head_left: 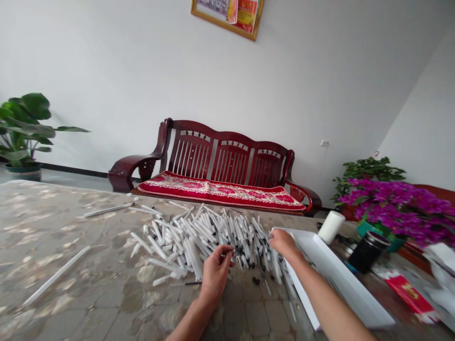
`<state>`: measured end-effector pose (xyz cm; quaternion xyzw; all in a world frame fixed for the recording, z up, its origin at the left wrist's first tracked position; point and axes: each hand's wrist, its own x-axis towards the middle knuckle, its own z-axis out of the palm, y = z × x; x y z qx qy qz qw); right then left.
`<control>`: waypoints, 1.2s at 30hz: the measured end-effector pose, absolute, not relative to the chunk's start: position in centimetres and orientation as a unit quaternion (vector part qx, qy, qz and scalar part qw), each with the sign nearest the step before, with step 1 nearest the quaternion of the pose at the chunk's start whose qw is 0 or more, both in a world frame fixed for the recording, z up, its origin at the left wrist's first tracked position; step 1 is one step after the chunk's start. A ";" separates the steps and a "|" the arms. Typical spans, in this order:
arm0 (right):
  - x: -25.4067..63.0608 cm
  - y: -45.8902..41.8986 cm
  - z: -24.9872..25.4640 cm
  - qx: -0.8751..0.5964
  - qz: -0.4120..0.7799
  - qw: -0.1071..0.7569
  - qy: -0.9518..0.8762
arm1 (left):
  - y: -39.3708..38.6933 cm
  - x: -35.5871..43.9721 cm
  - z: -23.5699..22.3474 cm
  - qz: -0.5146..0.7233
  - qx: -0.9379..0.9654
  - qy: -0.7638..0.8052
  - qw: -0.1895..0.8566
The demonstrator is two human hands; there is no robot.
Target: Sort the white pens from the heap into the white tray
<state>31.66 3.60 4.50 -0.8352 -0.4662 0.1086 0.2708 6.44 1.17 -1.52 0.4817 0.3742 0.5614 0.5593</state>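
Dozens of white plastic tubes [199, 241], many black-tipped, lie crisscrossed in a heap on a stone-patterned tabletop [88, 284]. The left hand [215, 277] is at the heap's near edge, its fingertips [226, 254] pinching a thin piece too small to make out. The right hand [282, 242] rests on the far end of the heap, fingers pressed together and curled down, just beside a shallow white tray [341, 279]. One loose tube [55, 275] lies well left of the heap, and a black cup [368, 252] stands beyond the tray
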 end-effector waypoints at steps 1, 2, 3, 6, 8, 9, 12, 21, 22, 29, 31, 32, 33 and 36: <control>31.7 3.4 4.8 -0.826 0.132 0.302 -0.457 | 1.1 6.5 -1.6 0.558 0.486 0.375 0.559; 31.7 3.2 5.2 -0.813 0.157 0.336 -0.448 | 1.1 6.6 -1.6 0.554 0.488 0.376 0.560; 31.5 2.9 5.5 -0.796 0.185 0.373 -0.439 | 1.0 6.7 -1.7 0.549 0.489 0.378 0.563; 29.7 1.9 6.1 -0.725 0.258 0.483 -0.416 | 0.9 7.2 -1.7 0.536 0.480 0.376 0.584; 27.5 0.9 5.7 -0.677 0.295 0.539 -0.406 | 0.7 7.5 -1.6 0.532 0.466 0.356 0.610; 26.1 0.3 5.4 -0.656 0.313 0.558 -0.400 | 0.6 7.6 -1.5 0.532 0.456 0.339 0.628; 22.5 -1.4 3.9 -0.579 0.398 0.609 -0.368 | 0.4 7.9 -1.3 0.531 0.410 0.287 0.684; 24.2 -3.1 3.2 -0.789 0.022 0.194 -0.583 | 0.5 7.1 -1.1 0.574 0.252 0.289 0.723; 24.5 -3.2 3.2 -0.798 -0.013 0.136 -0.587 | 0.6 7.1 -1.0 0.575 0.247 0.288 0.725; 24.2 -3.9 2.1 -0.819 -0.032 -0.003 -0.573 | 0.7 7.3 -0.9 0.562 0.207 0.296 0.744; 24.2 -3.9 2.1 -0.824 -0.046 0.008 -0.565 | 0.9 7.1 -0.9 0.564 0.189 0.298 0.747; 24.1 -4.0 2.2 -0.822 -0.052 0.025 -0.567 | 1.0 7.0 -0.9 0.565 0.181 0.298 0.748; 24.0 -4.0 2.3 -0.815 -0.053 0.054 -0.574 | 1.1 7.0 -0.8 0.567 0.172 0.299 0.748; 23.3 -4.2 2.4 -0.756 -0.009 0.194 -0.626 | 1.3 6.7 -0.4 0.573 0.144 0.305 0.747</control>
